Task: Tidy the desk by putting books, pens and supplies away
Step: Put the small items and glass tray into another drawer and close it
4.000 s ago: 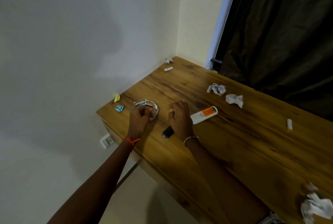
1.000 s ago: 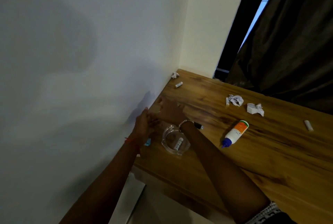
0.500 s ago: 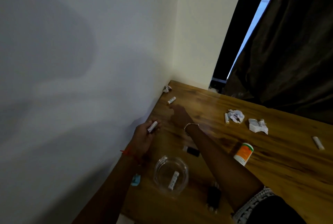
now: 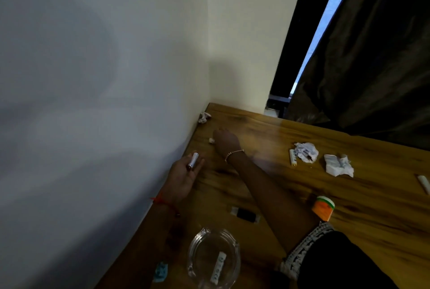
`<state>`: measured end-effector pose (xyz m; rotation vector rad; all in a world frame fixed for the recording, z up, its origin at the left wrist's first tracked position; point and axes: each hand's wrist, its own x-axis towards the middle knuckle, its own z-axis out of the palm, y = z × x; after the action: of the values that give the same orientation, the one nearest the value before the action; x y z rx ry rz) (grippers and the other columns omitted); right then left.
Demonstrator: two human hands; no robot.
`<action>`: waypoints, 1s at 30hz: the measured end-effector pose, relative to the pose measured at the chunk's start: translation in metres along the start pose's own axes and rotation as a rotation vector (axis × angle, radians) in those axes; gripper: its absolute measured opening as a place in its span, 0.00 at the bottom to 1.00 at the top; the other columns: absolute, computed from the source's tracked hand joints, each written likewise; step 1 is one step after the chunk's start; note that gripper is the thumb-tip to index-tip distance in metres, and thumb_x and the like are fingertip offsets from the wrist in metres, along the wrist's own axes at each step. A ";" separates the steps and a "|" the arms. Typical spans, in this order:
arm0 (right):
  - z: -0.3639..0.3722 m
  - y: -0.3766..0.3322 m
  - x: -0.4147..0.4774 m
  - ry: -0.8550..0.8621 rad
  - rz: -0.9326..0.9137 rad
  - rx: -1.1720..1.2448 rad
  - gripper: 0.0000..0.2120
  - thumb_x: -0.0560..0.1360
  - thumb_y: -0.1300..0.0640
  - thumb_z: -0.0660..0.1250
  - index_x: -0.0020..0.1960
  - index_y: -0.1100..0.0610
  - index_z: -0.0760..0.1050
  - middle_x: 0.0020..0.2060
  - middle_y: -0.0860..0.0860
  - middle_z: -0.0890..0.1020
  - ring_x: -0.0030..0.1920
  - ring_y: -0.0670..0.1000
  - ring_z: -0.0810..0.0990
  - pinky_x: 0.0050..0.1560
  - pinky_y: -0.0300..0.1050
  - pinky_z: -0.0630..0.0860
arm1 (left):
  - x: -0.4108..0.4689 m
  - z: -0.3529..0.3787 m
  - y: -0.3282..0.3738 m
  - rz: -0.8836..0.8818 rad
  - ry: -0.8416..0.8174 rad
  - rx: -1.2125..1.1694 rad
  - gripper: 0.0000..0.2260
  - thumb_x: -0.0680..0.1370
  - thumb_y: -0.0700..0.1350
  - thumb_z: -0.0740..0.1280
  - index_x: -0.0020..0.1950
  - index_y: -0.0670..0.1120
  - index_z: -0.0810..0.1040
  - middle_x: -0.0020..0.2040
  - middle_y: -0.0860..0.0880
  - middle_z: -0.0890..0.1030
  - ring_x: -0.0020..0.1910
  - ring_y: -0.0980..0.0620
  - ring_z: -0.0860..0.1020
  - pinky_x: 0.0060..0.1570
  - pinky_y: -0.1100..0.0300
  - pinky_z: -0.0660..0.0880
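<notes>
My left hand (image 4: 183, 177) lies palm up over the wooden desk (image 4: 267, 186) near the wall, with a small white stick (image 4: 192, 161) resting on its fingers. My right hand (image 4: 224, 141) reaches far across the desk and covers another small white stick (image 4: 211, 141), only whose end shows. A clear glass dish (image 4: 213, 257) at the near edge holds one white stick (image 4: 218, 265). More white sticks lie to the right, one (image 4: 293, 158) beside crumpled paper and one (image 4: 424, 182) at the frame's edge.
Crumpled papers lie at the far corner (image 4: 204, 117) and mid-desk (image 4: 304, 151), (image 4: 337, 165). An orange-and-white bottle (image 4: 323, 210), a black lighter-like object (image 4: 244, 214) and a blue scrap (image 4: 161, 271) are close by. The wall bounds the left, a dark curtain (image 4: 372, 56) the back.
My right hand has stretched further toward the far corner and now covers the white stick by the wall. My left hand still carries its stick, opened palm up. The view has shifted forward.
</notes>
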<state>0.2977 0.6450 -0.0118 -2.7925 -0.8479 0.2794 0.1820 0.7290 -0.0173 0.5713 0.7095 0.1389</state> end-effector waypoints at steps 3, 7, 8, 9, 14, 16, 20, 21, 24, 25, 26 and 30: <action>-0.008 0.009 -0.006 0.009 0.098 0.216 0.16 0.78 0.57 0.61 0.60 0.67 0.72 0.61 0.62 0.74 0.63 0.60 0.73 0.59 0.48 0.71 | 0.001 0.001 -0.004 -0.067 0.048 0.056 0.16 0.81 0.41 0.58 0.67 0.37 0.70 0.65 0.39 0.74 0.56 0.53 0.75 0.71 0.52 0.62; -0.032 0.022 -0.022 -0.092 0.224 0.651 0.11 0.73 0.59 0.68 0.41 0.69 0.79 0.33 0.57 0.85 0.31 0.49 0.82 0.33 0.39 0.76 | -0.004 0.024 -0.024 0.116 -0.179 0.423 0.15 0.82 0.48 0.54 0.58 0.41 0.74 0.56 0.39 0.81 0.49 0.49 0.81 0.55 0.53 0.77; -0.041 0.026 -0.029 -0.166 0.259 0.745 0.10 0.73 0.60 0.69 0.37 0.66 0.78 0.24 0.51 0.82 0.23 0.45 0.78 0.26 0.35 0.74 | -0.003 0.031 -0.027 0.039 -0.212 0.316 0.17 0.82 0.49 0.52 0.58 0.40 0.74 0.54 0.39 0.82 0.49 0.44 0.82 0.51 0.51 0.79; -0.047 0.033 -0.036 -0.173 0.283 0.790 0.10 0.73 0.59 0.70 0.35 0.64 0.77 0.21 0.49 0.81 0.19 0.43 0.76 0.22 0.33 0.72 | 0.000 0.034 -0.033 0.061 -0.221 0.341 0.16 0.82 0.48 0.52 0.61 0.41 0.73 0.57 0.38 0.80 0.52 0.42 0.82 0.50 0.52 0.80; -0.028 0.108 -0.072 0.118 0.576 0.726 0.01 0.74 0.59 0.67 0.44 0.56 0.76 0.56 0.59 0.80 0.30 0.41 0.78 0.20 0.26 0.68 | 0.002 0.045 -0.058 0.114 -0.069 0.625 0.13 0.80 0.38 0.58 0.65 0.40 0.72 0.60 0.43 0.74 0.50 0.51 0.75 0.43 0.71 0.77; -0.016 0.132 -0.092 0.056 0.728 0.782 0.09 0.78 0.59 0.61 0.56 0.59 0.73 0.62 0.58 0.75 0.30 0.38 0.74 0.15 0.24 0.63 | 0.008 0.045 -0.065 0.048 -0.088 0.535 0.22 0.78 0.37 0.63 0.71 0.38 0.64 0.68 0.42 0.71 0.63 0.47 0.72 0.60 0.68 0.68; -0.013 0.142 -0.110 0.302 0.775 0.545 0.17 0.78 0.57 0.61 0.64 0.63 0.68 0.62 0.60 0.74 0.59 0.57 0.75 0.56 0.37 0.73 | 0.000 0.041 -0.078 0.200 -0.227 0.883 0.23 0.75 0.30 0.63 0.69 0.36 0.64 0.67 0.41 0.72 0.62 0.49 0.72 0.56 0.69 0.72; -0.011 0.142 -0.111 0.304 0.766 0.503 0.17 0.78 0.58 0.62 0.64 0.64 0.69 0.62 0.61 0.75 0.62 0.57 0.73 0.57 0.37 0.72 | 0.002 0.041 -0.080 0.242 -0.228 0.891 0.21 0.75 0.30 0.63 0.68 0.36 0.66 0.65 0.41 0.73 0.57 0.52 0.74 0.51 0.75 0.71; -0.001 0.138 -0.120 0.155 0.741 0.483 0.15 0.79 0.59 0.59 0.63 0.65 0.71 0.61 0.58 0.76 0.61 0.57 0.74 0.39 0.25 0.74 | -0.019 0.040 -0.073 0.284 -0.216 0.896 0.14 0.77 0.34 0.62 0.63 0.38 0.70 0.59 0.42 0.73 0.48 0.57 0.73 0.43 0.79 0.70; -0.001 0.137 -0.119 0.247 0.714 0.464 0.15 0.79 0.56 0.58 0.61 0.64 0.72 0.60 0.59 0.77 0.61 0.58 0.75 0.47 0.31 0.75 | -0.021 0.036 -0.073 0.304 -0.203 0.913 0.17 0.76 0.33 0.63 0.65 0.37 0.69 0.61 0.41 0.73 0.52 0.58 0.72 0.48 0.76 0.69; -0.005 0.133 -0.119 0.327 0.679 0.485 0.15 0.79 0.55 0.58 0.58 0.64 0.74 0.58 0.60 0.78 0.59 0.57 0.76 0.54 0.39 0.74 | -0.028 0.033 -0.070 0.341 -0.206 0.982 0.20 0.75 0.32 0.64 0.67 0.36 0.67 0.62 0.43 0.73 0.55 0.61 0.71 0.53 0.76 0.66; -0.035 0.098 -0.136 0.067 0.522 0.735 0.13 0.75 0.54 0.64 0.33 0.57 0.74 0.28 0.52 0.76 0.22 0.43 0.75 0.29 0.38 0.68 | -0.040 0.003 -0.056 0.660 -0.305 1.324 0.11 0.76 0.33 0.64 0.57 0.41 0.76 0.53 0.52 0.76 0.49 0.64 0.74 0.56 0.63 0.72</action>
<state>0.2467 0.4841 0.0137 -2.2364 0.0431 0.4601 0.1494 0.6684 -0.0226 2.0450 0.1996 0.1757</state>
